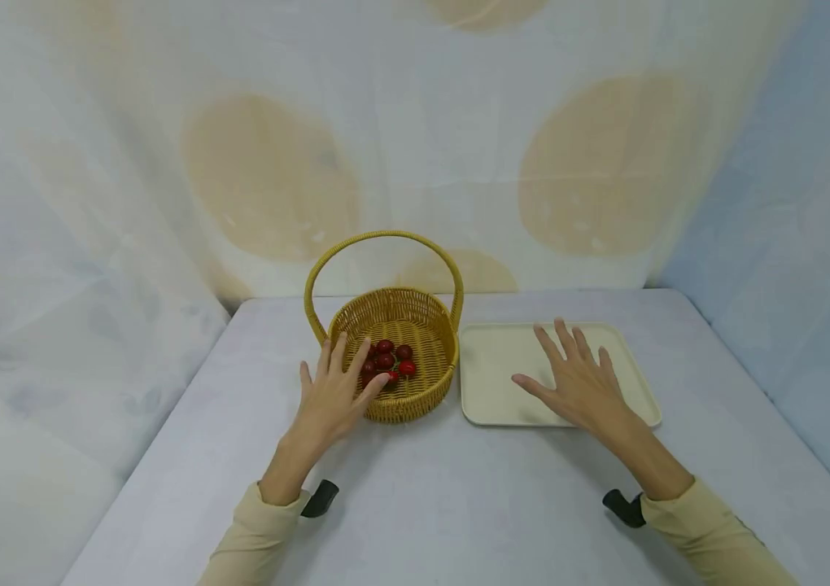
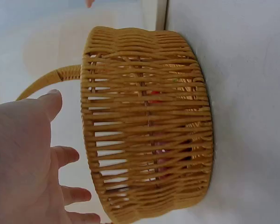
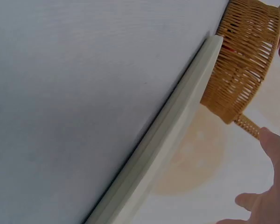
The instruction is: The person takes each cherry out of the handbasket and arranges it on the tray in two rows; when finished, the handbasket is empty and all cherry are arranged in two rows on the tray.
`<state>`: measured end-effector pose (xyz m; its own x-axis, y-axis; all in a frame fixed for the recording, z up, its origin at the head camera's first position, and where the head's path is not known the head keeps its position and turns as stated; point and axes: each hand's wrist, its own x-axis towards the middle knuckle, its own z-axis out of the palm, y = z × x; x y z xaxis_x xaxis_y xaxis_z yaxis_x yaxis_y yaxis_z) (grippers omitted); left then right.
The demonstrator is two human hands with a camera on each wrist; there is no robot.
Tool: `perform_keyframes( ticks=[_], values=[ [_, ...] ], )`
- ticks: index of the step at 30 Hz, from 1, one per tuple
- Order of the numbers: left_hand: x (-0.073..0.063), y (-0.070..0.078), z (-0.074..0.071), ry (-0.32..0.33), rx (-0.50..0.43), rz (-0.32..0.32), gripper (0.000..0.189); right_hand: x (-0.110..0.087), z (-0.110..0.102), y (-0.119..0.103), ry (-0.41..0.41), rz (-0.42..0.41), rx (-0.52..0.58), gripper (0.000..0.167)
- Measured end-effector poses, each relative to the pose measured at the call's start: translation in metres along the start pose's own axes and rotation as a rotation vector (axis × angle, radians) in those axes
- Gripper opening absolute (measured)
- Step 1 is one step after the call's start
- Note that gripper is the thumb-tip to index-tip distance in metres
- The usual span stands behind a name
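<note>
A tan wicker basket (image 1: pixel 415 403) with a tall arched handle stands left of centre on the table. Inside it lie several dark red, round fruits that look like cherries (image 1: pixel 384 360), grouped toward the left. My left hand (image 1: pixel 327 407) is spread over the basket's near left rim and holds nothing; the left wrist view shows its fingers beside the woven wall (image 2: pixel 149 126). To the right, a cream rectangular tray (image 1: pixel 503 374) lies flat with nothing on it. Above its right part hovers my right hand (image 1: pixel 583 391), fingers spread and holding nothing.
The white-covered table (image 1: pixel 444 505) reaches back to a pale curtain (image 1: pixel 430 163) with tan round patches. More hanging cloth (image 1: pixel 788 244) borders the sides. The basket's right side sits close beside the tray's left edge. Black straps show at both wrists.
</note>
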<state>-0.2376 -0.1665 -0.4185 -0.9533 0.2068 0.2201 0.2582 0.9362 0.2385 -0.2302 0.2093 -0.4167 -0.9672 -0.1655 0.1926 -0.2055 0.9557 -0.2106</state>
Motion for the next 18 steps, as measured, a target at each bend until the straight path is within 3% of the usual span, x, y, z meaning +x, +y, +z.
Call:
perform_keyframes(
  ticks=[9,13,18],
  values=[
    [-0.010,-0.025,-0.010,0.163,-0.119,-0.025,0.062,0.006,0.004,-0.020,0.070,-0.044,0.064,0.088],
    [-0.008,-0.039,-0.011,0.121,-0.218,-0.046,0.059,0.009,0.004,-0.028,0.111,-0.058,0.100,0.085],
    [0.002,-0.055,-0.005,0.006,-0.488,-0.077,0.054,0.015,0.000,-0.035,0.174,-0.085,0.121,0.081]
  ],
)
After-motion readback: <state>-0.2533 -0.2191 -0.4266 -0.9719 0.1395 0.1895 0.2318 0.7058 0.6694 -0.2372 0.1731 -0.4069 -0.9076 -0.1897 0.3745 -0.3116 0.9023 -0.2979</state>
